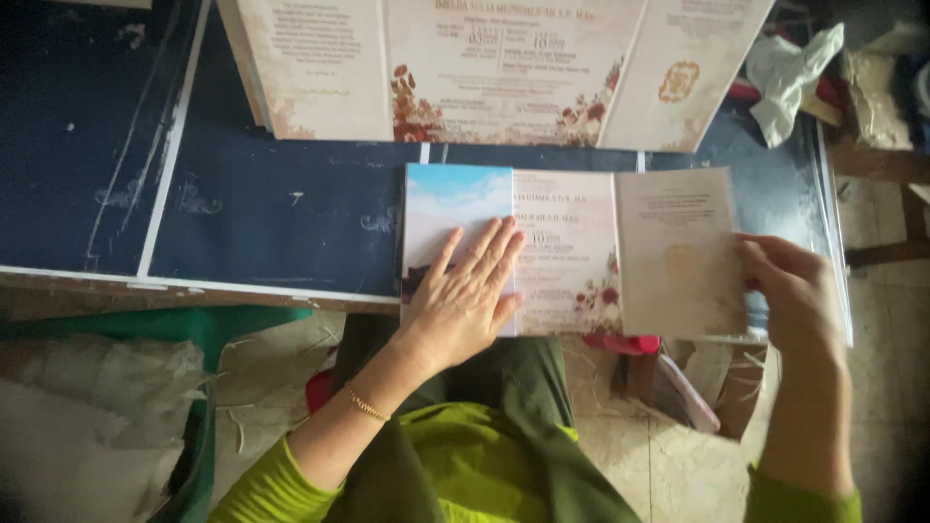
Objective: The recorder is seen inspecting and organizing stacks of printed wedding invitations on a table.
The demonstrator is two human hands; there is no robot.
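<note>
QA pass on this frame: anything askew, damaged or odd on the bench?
Mostly tidy. The folded card overhangs the near edge of the scuffed blue work surface, with its right flap lifted by the right hand. A crumpled cloth lies top right.

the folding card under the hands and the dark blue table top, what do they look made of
Folding card: apparently stiff printed card stock, matte; its right panel stands up straight where the right hand lifts it, while the left hand presses it flat. Table top: probably painted board; scuffed, with white scratches.
</note>
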